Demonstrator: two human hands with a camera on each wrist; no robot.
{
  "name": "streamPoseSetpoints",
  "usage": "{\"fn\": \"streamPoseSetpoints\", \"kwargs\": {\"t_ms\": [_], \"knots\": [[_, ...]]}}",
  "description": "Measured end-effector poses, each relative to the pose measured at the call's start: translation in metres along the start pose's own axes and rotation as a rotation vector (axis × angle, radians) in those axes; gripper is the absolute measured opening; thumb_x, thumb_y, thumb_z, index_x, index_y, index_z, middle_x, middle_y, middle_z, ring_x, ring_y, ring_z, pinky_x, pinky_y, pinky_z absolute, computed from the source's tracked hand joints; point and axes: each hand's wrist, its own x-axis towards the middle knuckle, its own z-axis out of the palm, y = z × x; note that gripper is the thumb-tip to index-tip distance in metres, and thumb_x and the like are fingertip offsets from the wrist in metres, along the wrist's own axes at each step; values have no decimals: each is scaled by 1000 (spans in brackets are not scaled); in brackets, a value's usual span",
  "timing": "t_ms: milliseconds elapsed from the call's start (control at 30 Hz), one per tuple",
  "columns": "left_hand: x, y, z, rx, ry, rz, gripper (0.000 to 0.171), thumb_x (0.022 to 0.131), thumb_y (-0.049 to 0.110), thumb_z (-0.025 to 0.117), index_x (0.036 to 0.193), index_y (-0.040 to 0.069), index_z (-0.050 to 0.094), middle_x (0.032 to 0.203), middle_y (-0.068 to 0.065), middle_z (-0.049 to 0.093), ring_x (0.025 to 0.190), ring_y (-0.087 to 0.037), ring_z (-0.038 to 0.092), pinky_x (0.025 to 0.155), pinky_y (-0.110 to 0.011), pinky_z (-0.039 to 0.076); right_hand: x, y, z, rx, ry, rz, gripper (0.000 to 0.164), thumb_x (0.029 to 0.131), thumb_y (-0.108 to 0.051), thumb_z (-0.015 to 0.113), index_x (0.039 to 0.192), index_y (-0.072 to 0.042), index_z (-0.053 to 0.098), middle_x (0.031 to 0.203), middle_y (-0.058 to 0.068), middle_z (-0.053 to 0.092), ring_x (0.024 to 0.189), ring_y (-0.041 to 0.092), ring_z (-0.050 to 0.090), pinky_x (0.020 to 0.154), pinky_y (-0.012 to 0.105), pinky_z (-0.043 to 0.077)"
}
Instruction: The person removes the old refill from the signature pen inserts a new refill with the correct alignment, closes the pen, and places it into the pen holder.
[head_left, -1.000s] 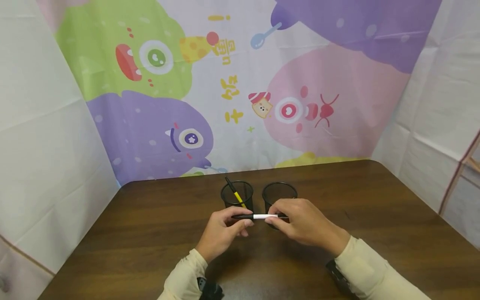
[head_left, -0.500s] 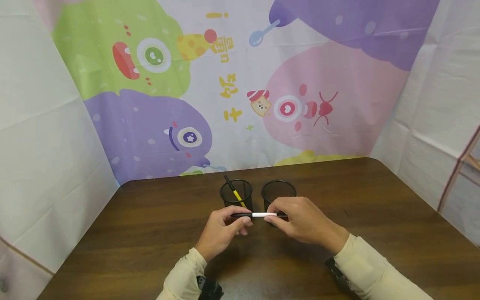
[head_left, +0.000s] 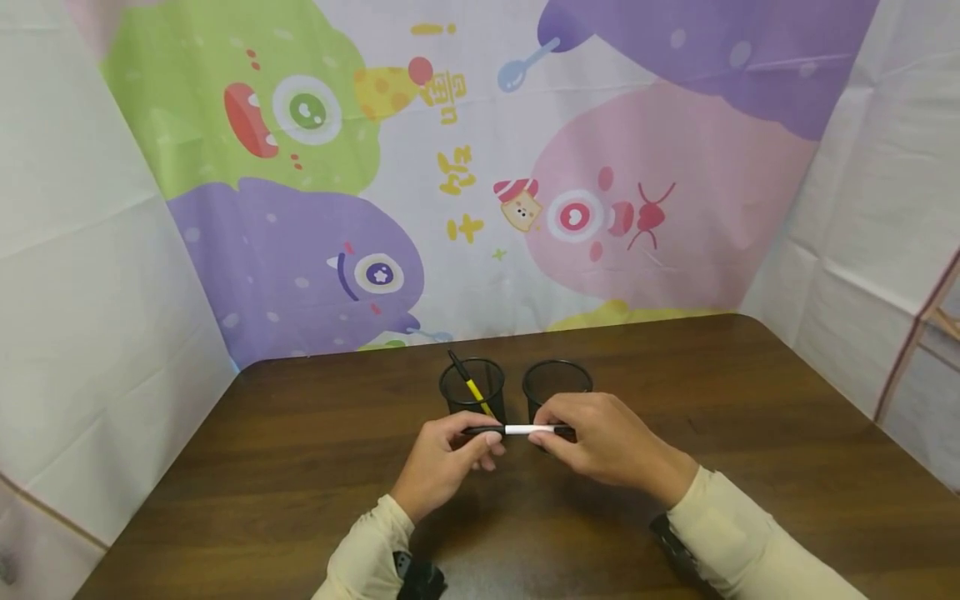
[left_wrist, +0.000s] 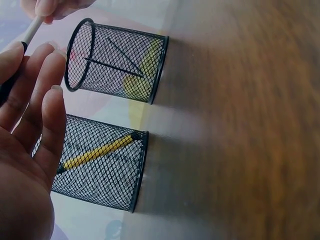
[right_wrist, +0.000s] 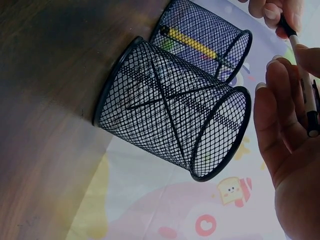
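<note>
A white pen with a black cap and a black end lies level between my two hands. My left hand pinches the capped end between thumb and fingers. The white barrel, near its other end, is gripped by my right hand, whose fingers hide part of it. Just beyond the hands stand two black mesh pen cups. The left cup holds a yellow and black pen leaning inside it. Dark straight lines cross the right cup; whether they are seams or thin items, I cannot tell.
Both cups stand upright on a dark brown wooden table. Behind it hangs a printed cloth with cartoon figures. Pale cloth walls close in the left and right sides. Dark straps show at both wrists.
The head view has shifted very slightly, lifting the scene's things a few pixels. Both hands keep the same hold on the pen, with no visible motion between them.
</note>
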Motion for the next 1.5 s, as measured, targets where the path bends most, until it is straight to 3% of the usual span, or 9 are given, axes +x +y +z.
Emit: {"fn": "streamPoseSetpoints", "kwargs": {"t_ms": [833, 1233, 1500], "knots": [[0, 2, 1, -6, -7, -16, 21, 99, 22, 66, 109, 5, 70, 83, -7, 74, 70, -22, 71, 65, -40, 60, 0, 0, -1, 3, -30, 36, 14, 89, -22, 79, 91, -20, 65, 79, -18, 59, 64, -1, 51, 57, 21, 45], [0, 2, 3, -6, -12, 1, 18, 99, 20, 66, 108, 4, 71, 84, -7, 74, 70, -22, 71, 66, -36, 60, 0, 0, -1, 13, -63, 45, 11, 98, -28, 68, 99, -17, 71, 85, -15, 65, 71, -3, 57, 62, 24, 52], [0, 3, 3, -4, -1, 9, 17, 98, 19, 67, 108, 5, 71, 84, -7, 74, 69, -22, 71, 65, -37, 60, -1, 0, -1, 1, -76, 49, 12, 100, -29, 65, 94, -20, 71, 81, -18, 61, 66, -1, 52, 61, 24, 49]]}}
